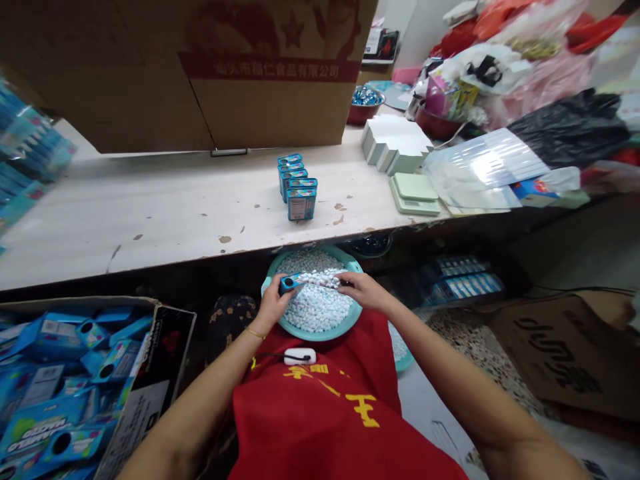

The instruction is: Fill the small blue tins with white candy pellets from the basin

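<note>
Box (289, 283): left hand (272, 303) grips it, mid-frame — steady hold suits.
Pellets (320, 276): heaped beside — best level, low.
Right hand (369, 292): fingers curled at heap; can't tell grip.

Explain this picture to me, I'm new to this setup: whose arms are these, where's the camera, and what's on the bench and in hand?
There is no robot: these are a person's bare arms, seen by one camera worn on the head, looking forward and down. The left hand holds a small blue box over a teal basin of white pellets. The right hand is at the heaped pellets; its grip is unclear. On the white bench are more small blue boxes, a large cardboard box, a pale green scale and a black plastic bag.
</note>
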A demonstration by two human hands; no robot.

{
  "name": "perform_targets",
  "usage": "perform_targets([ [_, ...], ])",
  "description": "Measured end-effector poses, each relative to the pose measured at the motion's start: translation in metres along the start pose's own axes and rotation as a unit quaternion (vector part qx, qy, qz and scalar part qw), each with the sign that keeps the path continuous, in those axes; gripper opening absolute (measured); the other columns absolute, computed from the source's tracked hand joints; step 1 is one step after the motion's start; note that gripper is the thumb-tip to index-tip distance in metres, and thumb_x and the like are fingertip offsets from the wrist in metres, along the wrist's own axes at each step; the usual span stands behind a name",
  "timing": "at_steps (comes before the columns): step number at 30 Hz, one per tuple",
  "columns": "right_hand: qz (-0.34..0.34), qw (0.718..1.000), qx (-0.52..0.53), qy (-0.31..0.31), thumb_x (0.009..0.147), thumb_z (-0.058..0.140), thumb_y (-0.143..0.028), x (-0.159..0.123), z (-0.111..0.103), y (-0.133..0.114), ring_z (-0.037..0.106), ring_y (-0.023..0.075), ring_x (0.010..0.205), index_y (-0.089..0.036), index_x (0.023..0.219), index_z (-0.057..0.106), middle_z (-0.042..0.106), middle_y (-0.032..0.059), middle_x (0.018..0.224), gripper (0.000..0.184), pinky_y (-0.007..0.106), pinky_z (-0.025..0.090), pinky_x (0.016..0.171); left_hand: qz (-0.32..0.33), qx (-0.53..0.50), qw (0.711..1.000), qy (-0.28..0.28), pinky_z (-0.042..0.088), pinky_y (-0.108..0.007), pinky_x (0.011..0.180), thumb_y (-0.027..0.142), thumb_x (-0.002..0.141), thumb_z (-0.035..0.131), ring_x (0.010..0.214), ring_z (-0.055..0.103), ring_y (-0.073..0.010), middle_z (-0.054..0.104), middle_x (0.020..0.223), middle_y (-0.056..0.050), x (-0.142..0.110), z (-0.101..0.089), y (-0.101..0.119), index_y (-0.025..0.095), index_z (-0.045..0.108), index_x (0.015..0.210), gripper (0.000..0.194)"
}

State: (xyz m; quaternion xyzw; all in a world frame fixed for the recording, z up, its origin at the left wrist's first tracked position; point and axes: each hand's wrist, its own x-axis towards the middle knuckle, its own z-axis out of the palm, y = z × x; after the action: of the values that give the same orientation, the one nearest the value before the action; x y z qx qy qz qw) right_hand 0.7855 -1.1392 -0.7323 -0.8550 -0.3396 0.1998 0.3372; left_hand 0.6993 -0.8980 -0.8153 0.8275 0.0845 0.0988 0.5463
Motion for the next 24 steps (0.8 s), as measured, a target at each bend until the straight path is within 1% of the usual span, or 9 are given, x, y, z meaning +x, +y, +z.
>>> perform_targets([
  [3,0.029,0.991,-0.124,-0.035,0.079,0.053,-0.024,0.005,-0.013,-0.031,0.060,0.0208,0.091,-0.021,0.107,0.062,0.067,0.0054,0.098,0.029,0.028,0.043,0.078,0.012,0.042,0.999,-0.025,0.042,-0.035,0.081,0.029,0.073,0.058,0.086,0.055,-0.0204,0.059,0.092,-0.004,0.001,0.010,0.005,0.021,0.050,0.106,0.035],
  [6,0.059,0.962,-0.257,-0.065,0.081,0.051,-0.027,0.010,-0.018,-0.056,0.061,0.0243,0.091,-0.023,0.108,0.061,0.068,0.0076,0.098,0.029,0.031,0.043,0.074,0.041,0.053,0.997,-0.032,0.042,-0.037,0.085,0.026,0.074,0.057,0.093,0.054,-0.0218,0.059,0.098,-0.005,0.001,0.014,0.005,0.021,0.050,0.108,0.035],
  [8,0.059,0.945,-0.313,-0.081,0.083,0.047,-0.027,0.014,-0.018,-0.069,0.062,0.0250,0.090,-0.022,0.107,0.061,0.067,0.0094,0.097,0.028,0.032,0.043,0.073,0.062,0.057,0.996,-0.035,0.041,-0.037,0.088,0.025,0.074,0.056,0.096,0.054,-0.0222,0.058,0.102,-0.006,0.000,0.015,0.003,0.021,0.051,0.108,0.035],
  [11,0.052,0.929,-0.355,-0.094,0.083,0.043,-0.022,0.020,-0.014,-0.085,0.062,0.0254,0.089,-0.019,0.102,0.062,0.067,0.0133,0.096,0.027,0.034,0.043,0.075,0.074,0.066,0.994,-0.034,0.040,-0.037,0.089,0.024,0.074,0.056,0.099,0.053,-0.0223,0.057,0.104,-0.007,0.001,0.016,0.000,0.020,0.050,0.109,0.036],
  [16,0.040,0.920,-0.376,-0.101,0.082,0.040,-0.017,0.025,-0.011,-0.099,0.062,0.0287,0.088,-0.014,0.098,0.062,0.066,0.0163,0.094,0.027,0.038,0.045,0.073,0.059,0.067,0.996,-0.027,0.041,-0.036,0.088,0.023,0.073,0.056,0.097,0.053,-0.0218,0.058,0.102,-0.006,0.002,0.016,-0.002,0.020,0.050,0.108,0.035],
  [18,0.035,0.924,-0.370,-0.093,0.083,0.040,-0.019,0.019,-0.016,-0.093,0.062,0.0278,0.088,-0.016,0.098,0.061,0.065,0.0142,0.096,0.026,0.036,0.045,0.071,0.052,0.054,0.997,-0.023,0.041,-0.036,0.087,0.024,0.073,0.057,0.094,0.054,-0.0211,0.058,0.100,-0.005,0.002,0.014,-0.002,0.021,0.051,0.106,0.033],
  [20,0.047,0.930,-0.357,-0.076,0.083,0.042,-0.021,0.008,-0.022,-0.075,0.062,0.0260,0.089,-0.020,0.101,0.060,0.065,0.0113,0.100,0.025,0.034,0.045,0.070,0.039,0.031,0.999,-0.015,0.041,-0.035,0.086,0.026,0.073,0.058,0.092,0.054,-0.0202,0.058,0.096,-0.004,0.002,0.010,-0.003,0.021,0.051,0.104,0.032],
  [22,0.082,0.934,-0.341,-0.064,0.084,0.043,-0.022,-0.005,-0.023,-0.045,0.062,0.0246,0.090,-0.022,0.106,0.058,0.064,0.0093,0.104,0.026,0.032,0.044,0.070,0.013,-0.003,1.000,-0.002,0.041,-0.033,0.084,0.028,0.072,0.061,0.090,0.054,-0.0189,0.057,0.093,-0.003,0.001,0.007,-0.006,0.021,0.050,0.103,0.034],
  [24,0.127,0.935,-0.322,-0.072,0.083,0.045,-0.022,-0.015,-0.014,-0.011,0.061,0.0236,0.091,-0.024,0.109,0.056,0.064,0.0087,0.106,0.028,0.031,0.044,0.072,-0.022,-0.049,0.998,0.014,0.042,-0.031,0.083,0.030,0.070,0.063,0.087,0.054,-0.0177,0.056,0.091,-0.002,0.001,0.006,-0.013,0.021,0.049,0.102,0.036],
])
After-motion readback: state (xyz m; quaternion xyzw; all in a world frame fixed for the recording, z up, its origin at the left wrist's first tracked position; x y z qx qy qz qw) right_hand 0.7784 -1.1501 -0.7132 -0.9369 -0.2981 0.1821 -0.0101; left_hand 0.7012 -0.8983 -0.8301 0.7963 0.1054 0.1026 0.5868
